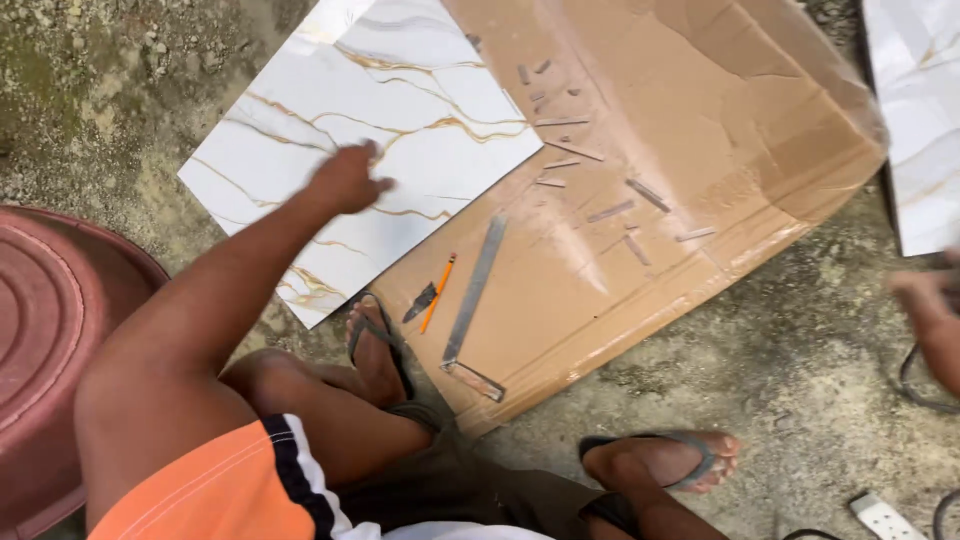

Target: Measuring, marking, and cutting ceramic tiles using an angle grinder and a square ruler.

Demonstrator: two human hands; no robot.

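My left hand (350, 180) reaches out onto a white tile with gold veins (420, 110) that lies on the ground; its fingers rest on the surface and hold nothing. My right hand (928, 300) is blurred at the right edge, above a black cable (915, 385); I cannot tell whether it holds anything. The tile overlaps a flattened cardboard sheet (720, 130). On the cardboard lie a metal square ruler (475, 290), an orange pencil (437, 293), a small dark blade (419, 302) and several thin tile offcuts (610, 210).
A round red plastic lid (40, 330) sits at the left. Another veined tile (920, 110) lies at the top right. My feet in flip-flops (375, 350) (665, 460) rest on rough concrete. A white power strip (880, 515) lies at the bottom right.
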